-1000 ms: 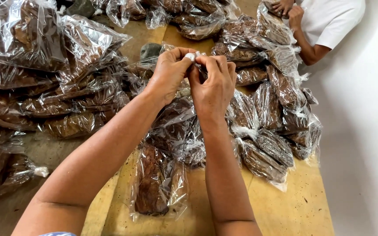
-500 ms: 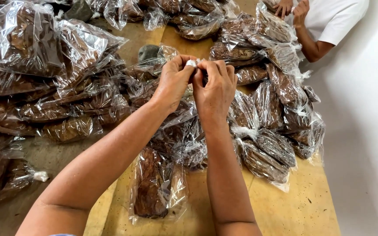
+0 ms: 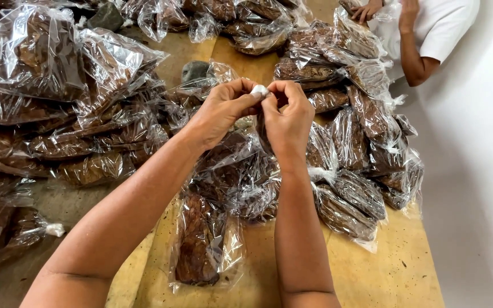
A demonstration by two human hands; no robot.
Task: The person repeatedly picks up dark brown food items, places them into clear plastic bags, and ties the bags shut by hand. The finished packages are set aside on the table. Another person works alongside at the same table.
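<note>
My left hand [image 3: 221, 111] and my right hand [image 3: 286, 117] meet above the wooden table [image 3: 372, 274], fingertips pinched together on the twisted white neck [image 3: 259, 90] of a clear plastic bag [image 3: 241, 171] of brown dried leaves. That bag hangs down from my fingers over other bags. A flat bag of brown leaves [image 3: 201, 245] lies just below my wrists.
Heaps of clear bags filled with brown leaves cover the left side [image 3: 58, 114] and the right side [image 3: 360, 142] of the table. At the top right another person in a white shirt [image 3: 440, 28] handles bags. A white wall [image 3: 480, 171] runs along the right.
Both hands have stayed pinched on the bag's neck, with small finger shifts as they work it; the bag still hangs beneath them.
</note>
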